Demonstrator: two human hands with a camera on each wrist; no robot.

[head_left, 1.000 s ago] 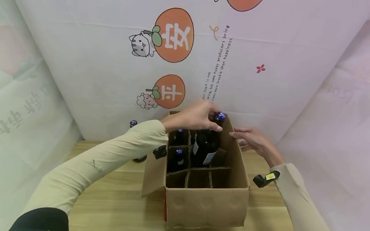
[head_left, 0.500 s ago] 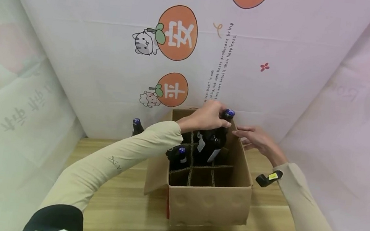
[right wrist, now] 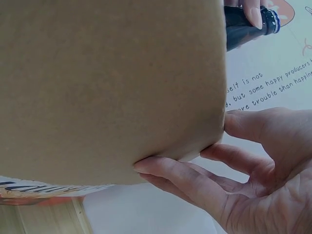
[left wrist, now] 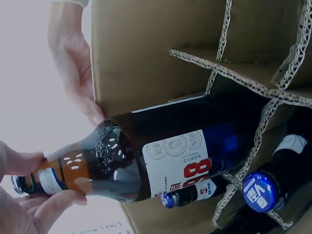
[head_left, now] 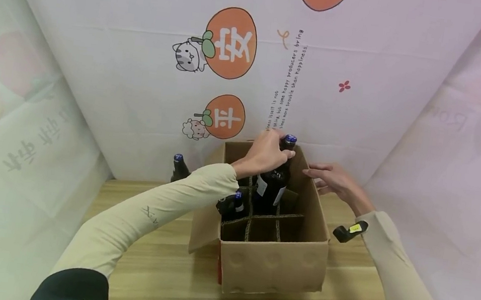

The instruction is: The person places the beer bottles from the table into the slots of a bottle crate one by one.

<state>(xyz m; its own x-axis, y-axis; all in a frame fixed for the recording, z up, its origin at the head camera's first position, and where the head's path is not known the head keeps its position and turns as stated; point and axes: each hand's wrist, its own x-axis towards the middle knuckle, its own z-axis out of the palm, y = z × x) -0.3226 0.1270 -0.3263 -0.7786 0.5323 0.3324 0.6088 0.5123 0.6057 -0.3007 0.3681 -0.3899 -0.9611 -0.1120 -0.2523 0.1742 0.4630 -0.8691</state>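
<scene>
My left hand [head_left: 264, 153] grips a dark glass bottle [head_left: 271, 181] by its neck, just under the blue cap. In the left wrist view the bottle [left wrist: 173, 165] shows a white label with a red "98". Its base sits within the dividers of an open cardboard box [head_left: 273, 269]; the base itself is hidden. At the box's far right side, my right hand [head_left: 331, 178] touches the outside wall. The right wrist view has the right hand's extended fingers [right wrist: 180, 178] and thumb against the box's corner.
Blue-capped bottles stand in left compartments, one near the front [head_left: 238, 205]. Another bottle [head_left: 179, 168] stands outside, left of the box. A box flap [head_left: 204, 230] hangs out on the left. White printed cloth [head_left: 140, 82] surrounds the wooden table [head_left: 153, 269].
The left hand has raised the bottle's neck a little, tilting it right and then back more upright. The right hand stays at the box wall. The head view has shifted slightly.
</scene>
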